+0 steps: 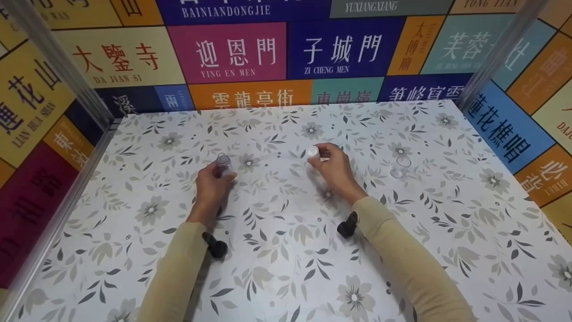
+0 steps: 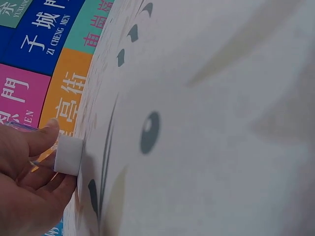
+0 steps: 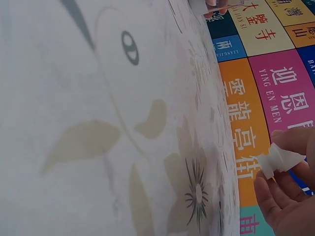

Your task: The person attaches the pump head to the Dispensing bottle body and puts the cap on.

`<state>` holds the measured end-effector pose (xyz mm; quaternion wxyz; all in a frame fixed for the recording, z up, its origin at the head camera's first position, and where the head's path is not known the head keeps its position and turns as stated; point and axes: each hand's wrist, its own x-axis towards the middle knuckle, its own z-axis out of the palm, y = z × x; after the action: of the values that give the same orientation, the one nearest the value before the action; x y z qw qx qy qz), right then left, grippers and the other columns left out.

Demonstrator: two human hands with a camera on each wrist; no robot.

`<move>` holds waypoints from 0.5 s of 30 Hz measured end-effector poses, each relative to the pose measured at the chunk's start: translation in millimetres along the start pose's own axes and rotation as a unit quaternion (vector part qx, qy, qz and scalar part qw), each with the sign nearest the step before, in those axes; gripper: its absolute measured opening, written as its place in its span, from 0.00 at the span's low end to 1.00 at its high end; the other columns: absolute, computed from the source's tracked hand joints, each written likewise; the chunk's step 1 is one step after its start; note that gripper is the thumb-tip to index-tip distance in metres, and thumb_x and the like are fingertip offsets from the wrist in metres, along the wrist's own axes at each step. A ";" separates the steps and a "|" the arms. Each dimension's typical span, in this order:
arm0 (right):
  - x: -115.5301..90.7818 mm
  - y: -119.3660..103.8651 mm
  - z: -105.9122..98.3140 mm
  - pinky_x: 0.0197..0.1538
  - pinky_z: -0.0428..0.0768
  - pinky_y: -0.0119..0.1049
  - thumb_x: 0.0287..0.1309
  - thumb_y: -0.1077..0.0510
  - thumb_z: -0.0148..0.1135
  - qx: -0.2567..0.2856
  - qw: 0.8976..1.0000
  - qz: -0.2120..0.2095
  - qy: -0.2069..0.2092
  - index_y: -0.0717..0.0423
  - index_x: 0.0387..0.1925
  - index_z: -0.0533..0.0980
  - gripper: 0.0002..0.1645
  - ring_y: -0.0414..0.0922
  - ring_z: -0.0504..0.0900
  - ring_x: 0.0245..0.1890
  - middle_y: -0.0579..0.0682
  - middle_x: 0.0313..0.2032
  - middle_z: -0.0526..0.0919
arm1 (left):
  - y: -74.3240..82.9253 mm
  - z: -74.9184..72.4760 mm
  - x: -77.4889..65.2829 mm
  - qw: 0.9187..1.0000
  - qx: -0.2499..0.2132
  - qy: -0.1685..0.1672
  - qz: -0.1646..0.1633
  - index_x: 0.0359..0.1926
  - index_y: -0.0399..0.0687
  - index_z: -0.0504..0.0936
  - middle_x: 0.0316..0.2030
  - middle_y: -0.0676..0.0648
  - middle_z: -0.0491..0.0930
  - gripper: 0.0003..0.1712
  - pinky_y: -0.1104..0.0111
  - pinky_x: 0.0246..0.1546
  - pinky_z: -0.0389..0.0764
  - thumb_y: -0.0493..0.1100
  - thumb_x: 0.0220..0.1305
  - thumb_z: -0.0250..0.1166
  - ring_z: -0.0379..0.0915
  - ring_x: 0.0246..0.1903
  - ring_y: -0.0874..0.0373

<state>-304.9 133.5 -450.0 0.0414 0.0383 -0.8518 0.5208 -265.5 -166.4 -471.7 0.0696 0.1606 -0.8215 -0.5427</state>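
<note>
My left hand [image 1: 211, 185] grips a small clear bottle [image 1: 224, 164] between thumb and fingers. In the left wrist view its white cylindrical end [image 2: 69, 155] points down, close to the tabletop. To the right, my right hand [image 1: 334, 167] pinches a small white plastic piece [image 1: 313, 153] by its side, a little above the table. Seen from the right wrist, that white piece [image 3: 278, 161] has a stepped collar and a flared, cone-like body. The two hands are well apart. A clear cup-shaped cover [image 1: 401, 168] sits on the table right of my right hand.
The table [image 1: 277, 250] has a white covering printed with grey leaves and flowers. Panels with colourful lettering [image 1: 228, 52] rise behind it and on both sides, with metal posts [image 1: 496, 58] at the corners. A black camera mount [image 1: 215, 246] is on each wrist.
</note>
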 end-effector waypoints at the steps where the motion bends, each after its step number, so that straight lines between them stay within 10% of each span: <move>1: 0.5 -0.9 -0.1 0.54 0.79 0.39 0.58 0.61 0.68 0.000 1.000 -0.005 0.003 0.61 0.55 0.77 0.23 0.51 0.81 0.54 0.59 0.52 0.82 | 0.3 -0.1 0.5 1.000 -0.002 -0.002 -0.003 0.56 0.41 0.81 0.50 0.40 0.83 0.22 0.62 0.57 0.72 0.37 0.59 0.70 0.72 0.48 0.53; 15: 3.7 -12.6 1.7 0.63 0.77 0.39 0.61 0.59 0.68 0.003 1.000 -0.024 -0.005 0.58 0.57 0.75 0.24 0.49 0.79 0.58 0.55 0.56 0.76 | 0.1 -0.5 2.5 1.000 -0.008 -0.005 -0.004 0.53 0.40 0.81 0.47 0.39 0.82 0.20 0.63 0.54 0.72 0.36 0.58 0.70 0.73 0.46 0.52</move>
<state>-307.2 126.1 -439.2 0.0495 0.0610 -0.8493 0.5220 -267.7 -167.7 -471.6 0.0647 0.1610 -0.8166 -0.5505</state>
